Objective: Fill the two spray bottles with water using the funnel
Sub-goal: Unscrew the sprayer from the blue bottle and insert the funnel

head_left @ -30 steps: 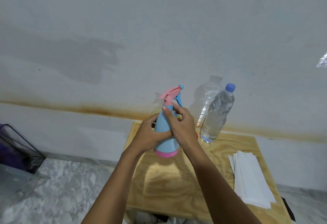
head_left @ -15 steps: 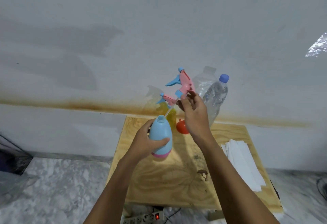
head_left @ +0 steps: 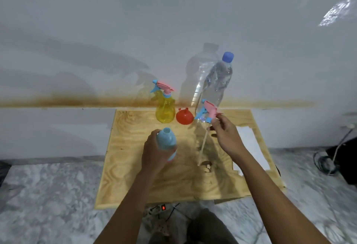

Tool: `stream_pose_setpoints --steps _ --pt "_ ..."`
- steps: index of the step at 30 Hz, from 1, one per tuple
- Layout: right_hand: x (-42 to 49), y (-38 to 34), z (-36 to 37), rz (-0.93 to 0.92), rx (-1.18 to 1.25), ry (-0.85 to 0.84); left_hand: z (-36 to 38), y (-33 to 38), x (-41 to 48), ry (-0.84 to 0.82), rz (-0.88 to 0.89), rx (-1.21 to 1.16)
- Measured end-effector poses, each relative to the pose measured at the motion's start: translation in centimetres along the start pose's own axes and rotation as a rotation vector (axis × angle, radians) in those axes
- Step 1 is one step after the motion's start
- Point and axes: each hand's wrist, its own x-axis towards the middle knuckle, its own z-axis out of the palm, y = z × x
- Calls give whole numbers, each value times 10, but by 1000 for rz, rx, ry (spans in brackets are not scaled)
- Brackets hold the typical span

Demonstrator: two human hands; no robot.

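Observation:
My left hand (head_left: 154, 152) grips the blue spray bottle (head_left: 166, 140) above the wooden board; its neck is uncapped and open. My right hand (head_left: 225, 133) pinches the bottle's pink and blue spray head (head_left: 207, 111), whose thin dip tube (head_left: 202, 147) hangs down to the board. A yellow spray bottle (head_left: 165, 109) with its head on stands at the back of the board. Next to it lies a red funnel (head_left: 184, 116). A clear water bottle (head_left: 215, 83) with a blue cap stands behind the spray head.
The plywood board (head_left: 135, 166) rests on a marble floor against a white wall. White paper sheets (head_left: 251, 147) lie at its right side. A power strip (head_left: 156, 209) with a lit red switch sits below the front edge. Cables lie at far right (head_left: 326, 158).
The spray head came off the blue bottle. My right hand carried it right and down, while my left hand lowered the open bottle. The camera tilted down.

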Motion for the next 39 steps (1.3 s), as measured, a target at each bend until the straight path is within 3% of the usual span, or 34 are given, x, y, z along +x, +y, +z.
stream_pose_setpoints --steps 4,8,17,24,29,33,39 --pt "10 37 9 153 -93 -91 18 -8 2 16 -29 47" --pt "32 68 23 320 -37 -179 34 -15 1 31 -73 79" --pt "72 113 44 448 -30 -330 49 -14 -11 55 -86 107" --pt "87 128 44 379 -151 -265 33 -15 -7 -46 -23 109" --pt "88 134 42 213 -492 -277 29 -16 -3 -66 -34 53" --pt "96 125 37 235 -717 -235 28 -17 -2 -75 -40 11" --pt "142 94 56 90 -575 -188 30 -16 3 -77 -79 -7"
